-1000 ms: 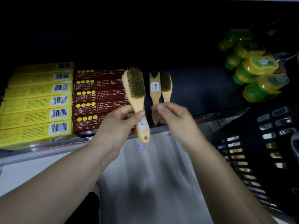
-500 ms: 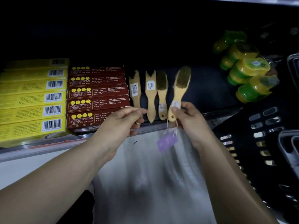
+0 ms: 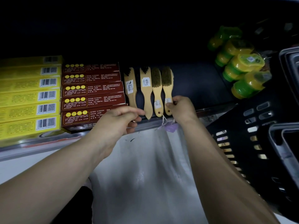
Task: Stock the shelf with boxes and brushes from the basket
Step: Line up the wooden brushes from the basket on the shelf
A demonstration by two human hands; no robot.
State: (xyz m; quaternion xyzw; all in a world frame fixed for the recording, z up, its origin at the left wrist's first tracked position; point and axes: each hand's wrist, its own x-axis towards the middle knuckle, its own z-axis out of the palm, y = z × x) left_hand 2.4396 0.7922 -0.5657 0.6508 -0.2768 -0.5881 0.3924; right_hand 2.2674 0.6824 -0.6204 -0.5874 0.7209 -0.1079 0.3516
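1. Shelf (image 3: 202, 84) is showing a dark deck under very low light, and a metal front rail (image 3: 48, 141) is running along its near edge.
2. Yellow boxes (image 3: 29, 96) are lying in a row at the left, barcodes up. Red-brown boxes (image 3: 92, 97) are sitting right against them.
3. Four brushes (image 3: 146, 94) are lying side by side just right of the red-brown boxes, with heads toward the back and wooden handles toward the rail.
4. Green-and-yellow containers (image 3: 242, 70) are piling up at the far right of the shelf. A black basket (image 3: 258, 143) is sitting below them, slotted wall facing the camera.
5. A pale plastic sheet (image 3: 145, 167) is hanging below the rail, between the two forearms.
6. The right hand (image 3: 181, 109) is reaching in from the lower right, thumb and fingers pinching the handle of the fourth brush (image 3: 167, 88). This is the rightmost one, lying bristles up just beside the third.
7. A purple tag (image 3: 170, 127) is dangling on string over the rail, below the handle ends.
8. The left hand (image 3: 119, 120) is reaching in from the lower left, fingers loosely curled at the leftmost brush's handle end. The hand is hiding that end, so I cannot tell whether it is gripping anything.
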